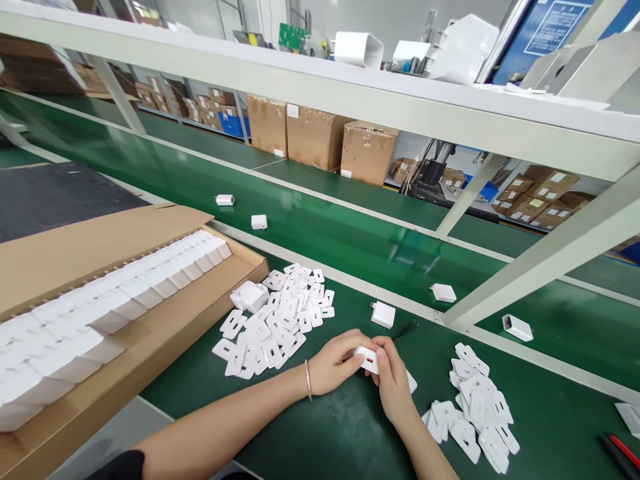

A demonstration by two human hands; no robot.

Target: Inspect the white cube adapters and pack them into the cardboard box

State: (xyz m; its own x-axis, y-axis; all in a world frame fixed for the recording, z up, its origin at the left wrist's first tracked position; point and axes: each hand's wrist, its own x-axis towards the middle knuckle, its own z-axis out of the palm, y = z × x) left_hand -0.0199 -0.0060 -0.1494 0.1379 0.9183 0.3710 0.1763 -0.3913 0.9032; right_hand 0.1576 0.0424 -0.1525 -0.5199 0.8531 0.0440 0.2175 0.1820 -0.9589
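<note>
Both hands hold one small white USB charger (pixel 368 357), its face with the port slot turned toward me and a bit of red showing in the slot. My left hand (pixel 330 363) is closed on its left side, thumb at the near face. On the other side, my right hand (pixel 393 377) pinches it with the thumb on the front edge. A white piece (pixel 412 381) lies behind my right hand, partly hidden. Just beyond the hands, another white charger (pixel 383 315) rests on the green bench. A heap of flat white slotted plates (pixel 273 333) spreads left of my hands.
A second pile of white plates (pixel 477 400) lies at right. An open cardboard box (pixel 250 267) with rows of white chargers stands at left. Several chargers sit on the green conveyor (pixel 325 230) behind a metal rail. A shelf post (pixel 540 250) slants at right, near red-and-black handles (pixel 620 452).
</note>
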